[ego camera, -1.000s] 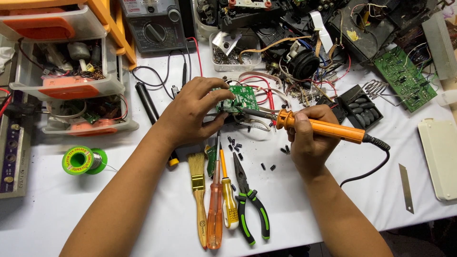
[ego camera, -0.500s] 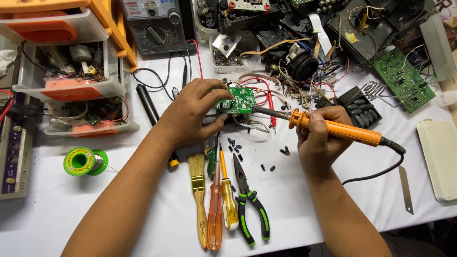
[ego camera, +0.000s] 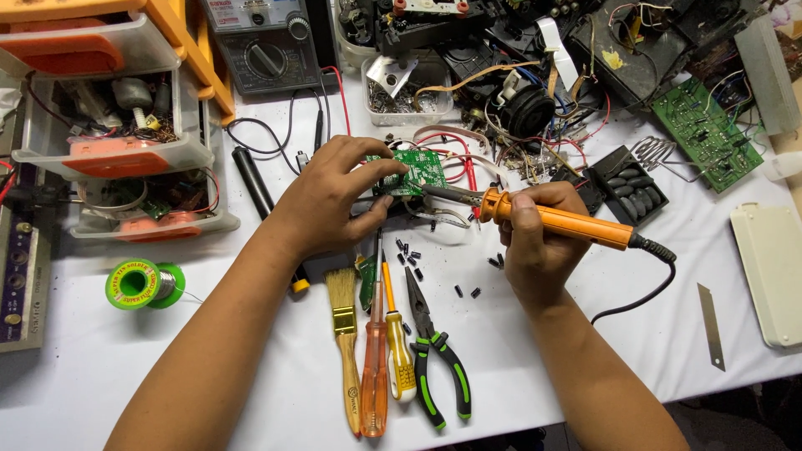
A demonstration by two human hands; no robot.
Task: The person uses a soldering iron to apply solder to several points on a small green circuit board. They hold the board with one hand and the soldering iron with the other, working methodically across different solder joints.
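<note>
Desk: white-covered desk (ego camera: 585, 351), crowded with electronics scrap along the 12 o'clock edge and tools laid out toward 6 o'clock.
Change: over the last second the soldering iron (ego camera: 555, 221) has slid toward 3 o'clock and levelled out; its tip now meets the right edge of the small green circuit board (ego camera: 413, 171) rather than lying over it.
Meaning: the iron seems to be working a joint at the board's edge, with the board kept steady.
Left hand: left hand (ego camera: 330, 200) closed in a pinch, thumb below and fingers over the board's left side, holding it just off the desk at centre.
Right hand: right hand (ego camera: 535, 246) wrapped shut round the iron's orange handle, at 3 o'clock of the board.
Board position: centre of the desk, just below the clear tub of parts (ego camera: 409, 100).
Nearby tools: brush (ego camera: 344, 334), two screwdrivers (ego camera: 386, 351) and green-handled pliers (ego camera: 439, 351) at 6 o'clock of the board; small black components (ego camera: 409, 255) scattered between.
Farther off: solder spool (ego camera: 138, 284) at 9 o'clock; multimeter (ego camera: 263, 46) at 11 o'clock; larger green board (ego camera: 706, 134) at 2 o'clock.
</note>
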